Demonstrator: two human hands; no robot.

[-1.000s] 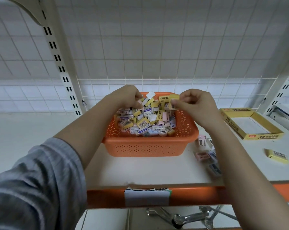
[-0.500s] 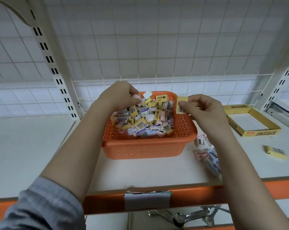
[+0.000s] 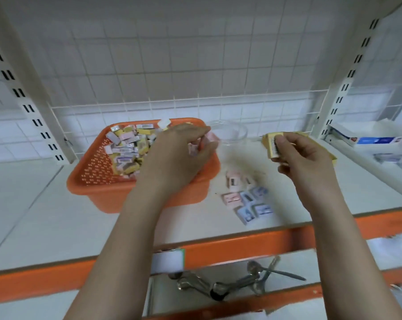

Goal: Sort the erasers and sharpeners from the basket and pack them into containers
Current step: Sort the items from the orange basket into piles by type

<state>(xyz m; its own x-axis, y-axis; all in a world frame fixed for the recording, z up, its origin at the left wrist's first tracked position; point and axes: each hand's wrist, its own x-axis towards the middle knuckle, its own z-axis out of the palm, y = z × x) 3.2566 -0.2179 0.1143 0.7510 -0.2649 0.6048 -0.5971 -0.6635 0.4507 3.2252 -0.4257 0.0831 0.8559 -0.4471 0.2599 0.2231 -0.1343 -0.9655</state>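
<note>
The orange basket (image 3: 98,179) sat on the white shelf (image 3: 45,222), its far half heaped with small wrapped erasers and sharpeners (image 3: 126,148) in yellow, pink and white. The left hand (image 3: 179,153) hovered over the basket's right side, its fingers (image 3: 201,132) curled and pinching a small pink piece (image 3: 210,137); whether that was an eraser or a sharpener could not be told through the blur. The right hand (image 3: 304,155) was raised to the right of the basket, apart from it, with thumb and fingers clasped around a yellow eraser (image 3: 273,144) whose barcode label faced the camera. Between the two forearms, on the shelf just right of the basket, lay a loose cluster of pink and blue sharpeners (image 3: 247,197). A clear glass bowl (image 3: 230,132) stood behind, near the basket's far right corner. A yellow box (image 3: 333,158) was mostly hidden behind the right hand. Farther right lay white and blue cartons (image 3: 368,138). Below the shelf's orange front rail (image 3: 241,245), metal spoons (image 3: 230,285) rested on a lower level.
</note>
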